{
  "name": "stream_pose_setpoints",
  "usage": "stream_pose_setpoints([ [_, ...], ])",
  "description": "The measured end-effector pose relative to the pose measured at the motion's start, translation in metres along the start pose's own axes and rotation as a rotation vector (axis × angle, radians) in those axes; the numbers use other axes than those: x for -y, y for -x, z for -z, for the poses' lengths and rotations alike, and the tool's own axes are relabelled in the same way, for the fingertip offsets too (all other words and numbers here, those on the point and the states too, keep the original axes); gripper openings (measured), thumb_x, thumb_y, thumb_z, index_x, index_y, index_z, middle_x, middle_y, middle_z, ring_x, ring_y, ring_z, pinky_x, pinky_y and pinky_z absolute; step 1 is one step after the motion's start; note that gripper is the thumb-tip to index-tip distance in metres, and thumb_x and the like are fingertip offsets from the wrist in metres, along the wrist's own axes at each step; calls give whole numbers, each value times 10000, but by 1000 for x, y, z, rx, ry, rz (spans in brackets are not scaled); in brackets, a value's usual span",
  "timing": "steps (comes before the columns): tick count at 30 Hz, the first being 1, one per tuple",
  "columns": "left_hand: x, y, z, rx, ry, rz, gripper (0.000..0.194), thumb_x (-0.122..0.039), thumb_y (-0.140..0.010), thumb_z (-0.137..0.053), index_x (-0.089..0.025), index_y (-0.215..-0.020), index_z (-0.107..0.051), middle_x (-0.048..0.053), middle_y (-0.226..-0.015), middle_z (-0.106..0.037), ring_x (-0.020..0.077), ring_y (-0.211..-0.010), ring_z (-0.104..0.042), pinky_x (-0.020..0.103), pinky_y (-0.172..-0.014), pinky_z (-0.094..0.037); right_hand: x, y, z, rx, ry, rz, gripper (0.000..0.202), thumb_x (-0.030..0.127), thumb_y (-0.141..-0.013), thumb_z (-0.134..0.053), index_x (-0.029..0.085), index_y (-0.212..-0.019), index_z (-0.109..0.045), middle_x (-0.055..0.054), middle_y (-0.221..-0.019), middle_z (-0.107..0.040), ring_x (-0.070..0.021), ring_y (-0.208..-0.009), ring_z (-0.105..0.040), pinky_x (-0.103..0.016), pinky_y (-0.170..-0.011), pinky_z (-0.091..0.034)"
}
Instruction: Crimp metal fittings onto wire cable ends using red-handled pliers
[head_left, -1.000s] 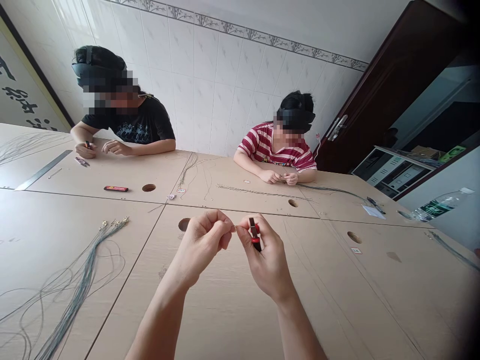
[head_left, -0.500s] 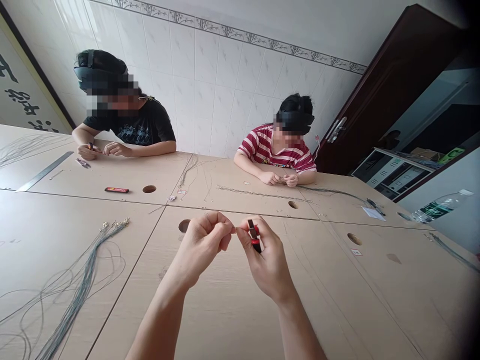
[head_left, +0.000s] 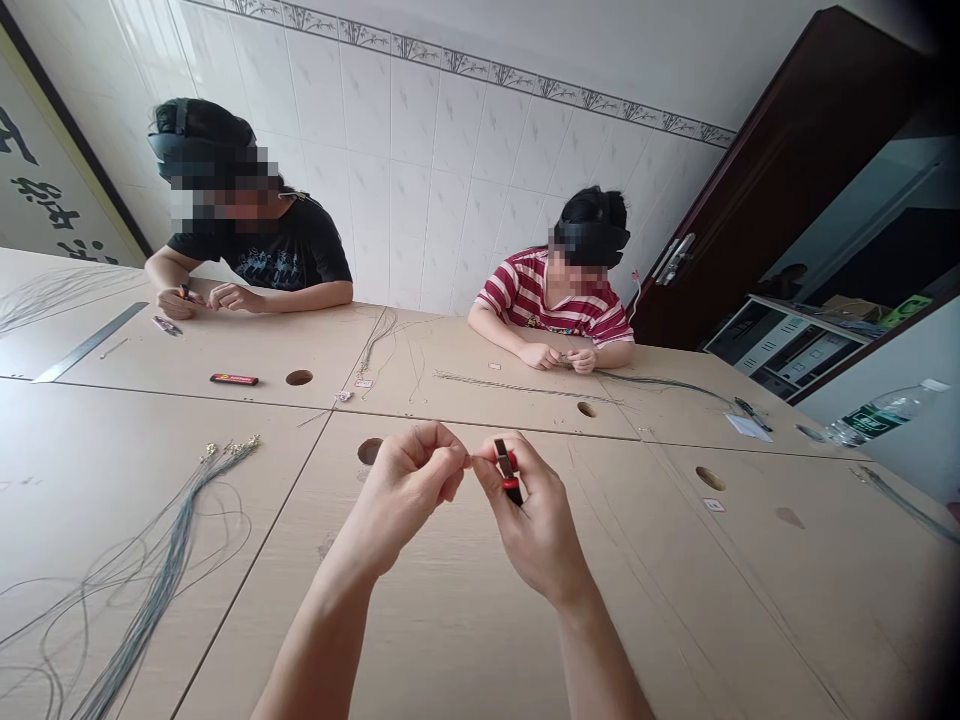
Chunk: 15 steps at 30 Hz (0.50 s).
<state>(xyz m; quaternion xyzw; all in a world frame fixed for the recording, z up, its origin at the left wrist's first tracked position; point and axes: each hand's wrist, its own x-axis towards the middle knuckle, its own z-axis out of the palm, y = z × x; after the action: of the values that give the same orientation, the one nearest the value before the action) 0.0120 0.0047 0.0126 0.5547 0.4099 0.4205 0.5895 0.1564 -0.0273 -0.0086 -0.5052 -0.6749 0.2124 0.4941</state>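
Observation:
Above the table, my left hand (head_left: 409,490) is closed in a pinch, its thumb and forefinger meeting the fingertips of my right hand. Whatever sits between the fingertips is too small to make out, perhaps a thin thread. My right hand (head_left: 536,530) also pinches there. In the same hand lies a small red-and-black tool with a metal end (head_left: 502,455), tucked between thumb and fingers; its kind is partly hidden. To the left lies a bundle of long grey-green cords (head_left: 169,560) with small metal ends gathered at the top.
Two people sit across the table (head_left: 450,640), hands on small work. A red-and-black bar-shaped item (head_left: 234,380), a steel ruler (head_left: 94,340) and thin cords (head_left: 525,388) lie farther off. Round holes (head_left: 370,452) pierce the tabletop. A water bottle (head_left: 885,415) stands at right.

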Motion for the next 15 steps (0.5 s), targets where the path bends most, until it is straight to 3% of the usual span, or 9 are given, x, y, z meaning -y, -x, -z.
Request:
stream_pose_setpoints([
  [9, 4, -4, 0, -34, 37, -14, 181, -171, -788, -474, -170, -609, -456, -71, -511, -362, 59, -491, -233, 207, -449, -166, 0, -2, -2, -10, -8, 16, 115, 299, -962, -489, 222, -890, -535, -2, -832, -576, -126, -712, -517, -247, -623, -423],
  [15, 4, -5, 2, -86, 32, 21, 155, -170, -774, -467, -174, -620, -481, -66, -516, -387, 62, -488, -237, 207, -450, -165, -11, -4, 7, -20, 126, 112, 58, 166, -909, -505, 207, -927, -542, -43, -928, -571, -154, -809, -542, -265, -675, -454],
])
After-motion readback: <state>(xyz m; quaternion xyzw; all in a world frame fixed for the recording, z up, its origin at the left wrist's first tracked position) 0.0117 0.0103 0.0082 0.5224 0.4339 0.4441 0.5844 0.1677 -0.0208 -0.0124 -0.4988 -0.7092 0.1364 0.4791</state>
